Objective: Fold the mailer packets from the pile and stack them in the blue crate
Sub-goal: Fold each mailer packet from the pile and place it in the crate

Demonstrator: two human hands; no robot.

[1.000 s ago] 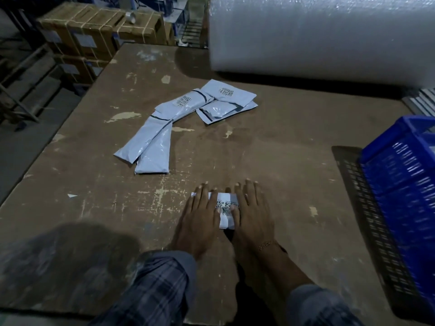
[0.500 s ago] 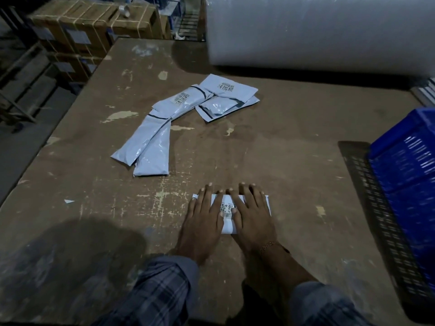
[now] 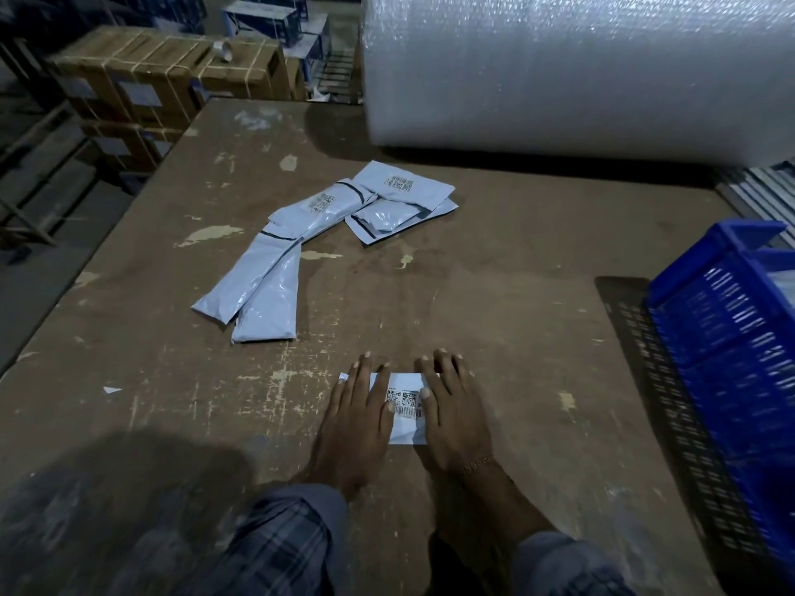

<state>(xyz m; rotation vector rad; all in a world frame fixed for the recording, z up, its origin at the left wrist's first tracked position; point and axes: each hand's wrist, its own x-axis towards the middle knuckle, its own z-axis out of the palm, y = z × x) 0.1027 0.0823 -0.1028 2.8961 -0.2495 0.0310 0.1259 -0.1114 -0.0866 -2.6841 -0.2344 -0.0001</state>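
A folded white mailer packet (image 3: 405,406) with a barcode label lies flat on the table near the front. My left hand (image 3: 357,419) presses its left side with straight fingers. My right hand (image 3: 456,415) lies flat on its right side, fingers straight too. Only the packet's middle strip and left corner show between and beside the hands. The pile of unfolded grey mailer packets (image 3: 309,238) lies farther back, left of centre. The blue crate (image 3: 740,367) stands at the right edge of the table, its inside hidden from here.
The worn wooden table (image 3: 494,303) has a large roll of bubble wrap (image 3: 580,71) along its far right side. Strapped cardboard boxes (image 3: 163,75) are stacked beyond the far left corner. A small paper scrap (image 3: 112,389) lies at the near left.
Both hands have slid a little apart over the folded packet, so more of its labelled middle shows. The pile and crate stay where they were.
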